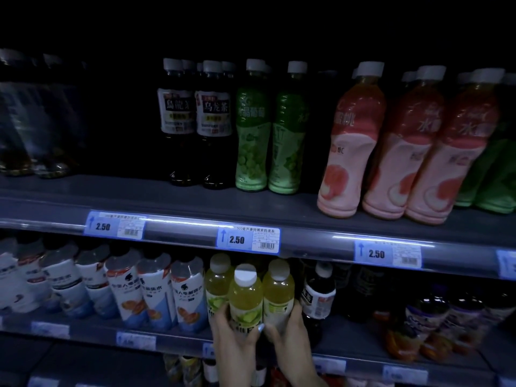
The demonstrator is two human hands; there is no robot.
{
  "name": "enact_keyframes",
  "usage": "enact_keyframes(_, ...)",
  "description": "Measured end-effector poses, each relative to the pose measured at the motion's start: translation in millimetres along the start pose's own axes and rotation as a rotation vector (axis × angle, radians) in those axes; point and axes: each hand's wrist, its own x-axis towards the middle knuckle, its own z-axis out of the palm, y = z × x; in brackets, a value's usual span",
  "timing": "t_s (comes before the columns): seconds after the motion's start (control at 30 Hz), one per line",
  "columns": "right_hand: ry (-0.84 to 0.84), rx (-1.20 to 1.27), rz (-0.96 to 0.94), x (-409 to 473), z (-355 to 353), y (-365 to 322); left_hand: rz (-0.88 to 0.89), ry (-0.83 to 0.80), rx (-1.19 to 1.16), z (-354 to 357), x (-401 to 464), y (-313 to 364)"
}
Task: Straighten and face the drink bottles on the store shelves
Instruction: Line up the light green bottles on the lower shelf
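Note:
Three yellow-green drink bottles with white caps stand on the middle shelf. My left hand (233, 335) wraps around the lower half of the front yellow bottle (245, 296). My right hand (291, 335) grips the base of the yellow bottle to its right (278, 289). A third yellow bottle (217, 280) stands just behind on the left, untouched. On the upper shelf stand dark oolong tea bottles (213, 118), green grape bottles (252, 127) and pink peach bottles (353, 143), some with labels turned sideways.
White-labelled bottles (156, 291) lean in a row left of my hands. A dark tea bottle (318, 294) stands right of my right hand. The upper shelf rail (307, 237) carries 2.50 price tags. Orange-labelled bottles (427, 325) sit far right. More goods show below.

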Motion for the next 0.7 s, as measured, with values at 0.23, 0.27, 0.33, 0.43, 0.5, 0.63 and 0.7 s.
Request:
enact_keyframes(0.23, 0.011, -0.042, 0.038, -1, 3, 0, 0.037, -0.023, 0.108, 6, 0, 6)
enact_keyframes(0.27, 0.015, -0.034, 0.043, -1, 4, -1, 0.029, -0.021, 0.121, 6, 0, 7)
enact_keyframes(0.33, 0.012, -0.024, 0.054, -2, 5, -1, 0.03, -0.014, 0.157, 8, -1, 8)
enact_keyframes(0.43, -0.001, -0.034, 0.062, -3, 5, 0, 0.06, -0.006, 0.21, 8, -3, 11)
enact_keyframes(0.5, 0.0, -0.026, 0.066, -2, 4, 0, 0.071, -0.01, 0.22, 9, -4, 12)
enact_keyframes(0.63, 0.032, -0.025, 0.105, -1, 6, 2, 0.084, -0.019, 0.253, 9, -4, 12)
enact_keyframes(0.7, 0.043, -0.036, 0.152, -1, 10, 3, 0.092, -0.022, 0.269, 10, -4, 13)
